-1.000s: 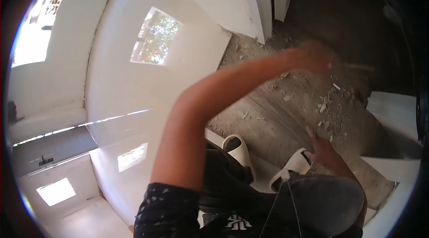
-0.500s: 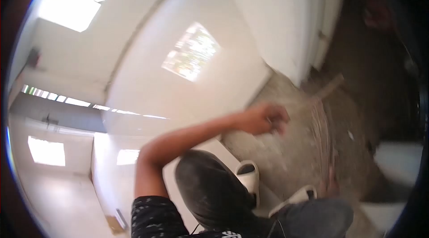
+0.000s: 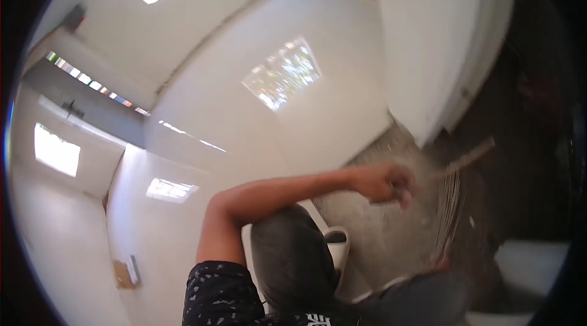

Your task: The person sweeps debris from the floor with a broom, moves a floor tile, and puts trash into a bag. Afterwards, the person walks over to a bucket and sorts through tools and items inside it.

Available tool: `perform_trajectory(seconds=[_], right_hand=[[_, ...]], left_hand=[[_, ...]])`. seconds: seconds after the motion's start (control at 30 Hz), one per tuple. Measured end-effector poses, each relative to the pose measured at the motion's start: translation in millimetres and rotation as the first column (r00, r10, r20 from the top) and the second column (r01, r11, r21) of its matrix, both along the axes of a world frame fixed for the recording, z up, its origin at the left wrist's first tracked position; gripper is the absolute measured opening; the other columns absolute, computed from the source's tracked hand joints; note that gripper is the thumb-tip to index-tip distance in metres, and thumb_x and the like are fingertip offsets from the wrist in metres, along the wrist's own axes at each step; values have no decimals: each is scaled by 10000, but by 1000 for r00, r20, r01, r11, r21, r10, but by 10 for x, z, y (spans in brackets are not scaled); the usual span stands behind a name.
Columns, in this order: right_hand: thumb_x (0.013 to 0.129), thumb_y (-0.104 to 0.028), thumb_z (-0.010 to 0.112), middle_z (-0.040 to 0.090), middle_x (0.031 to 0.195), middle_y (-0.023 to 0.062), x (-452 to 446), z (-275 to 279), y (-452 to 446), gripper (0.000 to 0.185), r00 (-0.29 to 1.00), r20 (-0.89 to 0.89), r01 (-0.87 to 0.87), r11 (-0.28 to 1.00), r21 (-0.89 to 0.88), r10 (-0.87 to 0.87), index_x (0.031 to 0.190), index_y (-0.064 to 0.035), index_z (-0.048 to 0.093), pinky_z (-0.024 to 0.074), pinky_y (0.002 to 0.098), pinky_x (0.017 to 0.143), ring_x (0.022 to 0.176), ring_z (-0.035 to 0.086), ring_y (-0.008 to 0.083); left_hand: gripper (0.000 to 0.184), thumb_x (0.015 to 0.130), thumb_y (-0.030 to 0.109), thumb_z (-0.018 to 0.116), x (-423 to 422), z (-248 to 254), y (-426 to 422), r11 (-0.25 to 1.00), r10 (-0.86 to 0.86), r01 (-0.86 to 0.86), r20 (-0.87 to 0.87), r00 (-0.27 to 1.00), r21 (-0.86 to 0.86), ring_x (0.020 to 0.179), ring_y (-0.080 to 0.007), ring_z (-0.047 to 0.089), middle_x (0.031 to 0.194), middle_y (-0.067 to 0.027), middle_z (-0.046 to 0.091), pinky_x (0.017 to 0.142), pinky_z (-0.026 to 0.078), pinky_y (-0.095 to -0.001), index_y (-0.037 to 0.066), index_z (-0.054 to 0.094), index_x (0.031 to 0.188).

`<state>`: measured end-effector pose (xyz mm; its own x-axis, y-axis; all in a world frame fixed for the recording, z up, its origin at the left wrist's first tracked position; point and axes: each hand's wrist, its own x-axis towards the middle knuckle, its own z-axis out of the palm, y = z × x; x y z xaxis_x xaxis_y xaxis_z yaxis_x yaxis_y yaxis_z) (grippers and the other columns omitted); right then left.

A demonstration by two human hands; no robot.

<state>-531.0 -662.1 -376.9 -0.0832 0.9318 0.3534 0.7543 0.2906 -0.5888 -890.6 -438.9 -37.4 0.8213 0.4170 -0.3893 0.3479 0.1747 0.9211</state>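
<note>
My left hand (image 3: 384, 184) reaches over the floor with its fingers curled in, blurred at the tips. Whether anything thin is between them I cannot make out. To its right, a bundle of thin sticks (image 3: 450, 210) fans out lengthwise above the floor. At the bundle's lower end, my right hand (image 3: 444, 261) is closed around the sticks, partly hidden behind my right knee. A flat wooden strip (image 3: 469, 157) lies slanted across the bundle's upper end.
Glossy white floor tiles (image 3: 244, 136) spread to the left of a rough concrete patch (image 3: 373, 228). A white door-like panel (image 3: 428, 32) stands at the upper right. White pieces (image 3: 531, 265) sit at lower right, and a small brown box (image 3: 124, 274) at lower left.
The view has swung, so the room appears shifted. My left hand appears lower and farther right, its fingers still curled. My right hand stays at the lower end of the sticks.
</note>
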Motion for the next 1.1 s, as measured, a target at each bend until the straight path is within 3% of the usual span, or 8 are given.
perform_trajectory(seconds=[0.2, 0.43, 0.63, 0.77, 0.83, 0.9, 1.0, 1.1], right_hand=[[827, -296, 495, 499, 1075, 233, -1346, 1673, 381, 606, 974, -7, -148, 616, -773, 226, 1358, -186, 223, 448, 432, 744, 872, 534, 401], [842, -231, 458, 551, 968, 214, -773, 812, 510, 593, 972, 232, 174, 570, -803, 30, 1362, -201, 174, 466, 430, 705, 807, 573, 343], [833, -237, 474, 576, 890, 238, 594, 1539, 569, 641, 812, 576, 499, 625, -600, -96, 1376, -243, 134, 462, 456, 687, 761, 575, 374], [839, -248, 467, 560, 901, 229, 262, 1763, 387, 622, 795, 605, 415, 772, -482, -50, 1372, -248, 147, 462, 457, 675, 757, 573, 373], [829, -236, 474, 534, 909, 205, -368, 2008, 409, 573, 924, 368, 173, 746, -643, 103, 1350, -232, 235, 462, 455, 661, 772, 567, 362], [781, -180, 506, 509, 965, 195, -970, 891, 180, 499, 939, -49, -301, 747, -592, 340, 1268, -184, 396, 473, 426, 689, 835, 558, 342], [809, -193, 490, 514, 1024, 220, -1651, 1259, 630, 559, 851, 116, -200, 520, -831, 513, 1328, -185, 282, 467, 433, 745, 894, 553, 350], [820, -197, 493, 501, 1072, 237, -1033, 788, 808, 610, 950, 174, -21, 607, -795, 260, 1358, -233, 208, 456, 451, 764, 919, 542, 367]], left_hand=[[183, 840, 186, 576, 130, -89, 181, 997, 65, -68, 68, 996, 43, 796, -89, 534, 828, -44, 594, 665, 417, -237, 41, 494, 918], [148, 856, 168, 551, 203, 15, 182, 994, 84, -79, -70, 994, 82, 765, -82, 534, 798, -52, 600, 654, 393, -216, 42, 479, 884], [195, 837, 213, 576, -77, -6, 160, 988, 139, -132, -93, 986, 74, 800, -107, 548, 794, -36, 576, 716, 431, -245, 44, 497, 892], [233, 838, 272, 574, -114, 85, 165, 978, 125, -114, -48, 991, 177, 778, -93, 530, 787, -18, 579, 687, 408, -230, 51, 510, 872], [245, 833, 279, 581, -88, 51, 185, 968, 142, -128, -49, 989, 217, 749, -85, 514, 784, -20, 582, 664, 390, -219, 50, 508, 878], [234, 835, 268, 578, 1, 81, 256, 976, 138, -128, -45, 989, 174, 744, -86, 516, 784, -25, 586, 667, 390, -216, 52, 507, 889], [187, 844, 216, 559, 54, 98, 237, 973, 130, -120, -38, 991, 197, 766, -94, 536, 782, -31, 586, 668, 408, -231, 49, 500, 902], [161, 841, 179, 559, 49, 69, 242, 977, 140, -136, -14, 990, 164, 765, -96, 546, 780, -36, 585, 643, 411, -229, 46, 497, 906]])
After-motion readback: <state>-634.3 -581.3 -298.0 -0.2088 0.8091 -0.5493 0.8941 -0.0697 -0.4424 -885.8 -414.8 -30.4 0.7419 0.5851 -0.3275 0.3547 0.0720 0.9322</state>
